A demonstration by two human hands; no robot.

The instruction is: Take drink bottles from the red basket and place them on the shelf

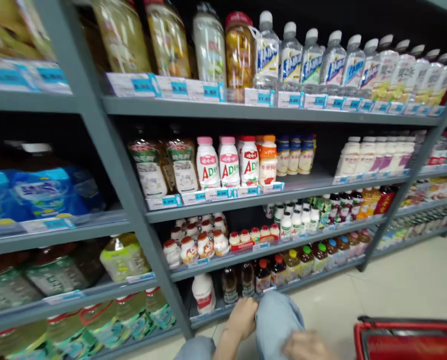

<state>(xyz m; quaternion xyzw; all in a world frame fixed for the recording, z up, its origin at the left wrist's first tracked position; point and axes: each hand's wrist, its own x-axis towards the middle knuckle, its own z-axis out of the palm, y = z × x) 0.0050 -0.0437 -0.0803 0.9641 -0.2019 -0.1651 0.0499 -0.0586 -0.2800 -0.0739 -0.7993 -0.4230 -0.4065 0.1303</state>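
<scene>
My left hand (244, 316) is curled with its back towards me, beside my bent knee (278, 315) and just in front of the bottom shelf. Whatever its fingers may hold is hidden. Nearest to it on that shelf stand dark bottles (248, 281) and a white bottle with a red label (203, 294). Motion smears my right hand (306, 346) at the lower edge of the view, over the right side of my leg. Its fingers cannot be made out.
Grey shelving (268, 112) runs across the view, packed with drinks. White AD milk bottles (229, 162) stand on a middle shelf, small yogurt drinks (204, 245) lower down. A red shopping basket (411, 340) is at the lower right on the pale floor (343, 295).
</scene>
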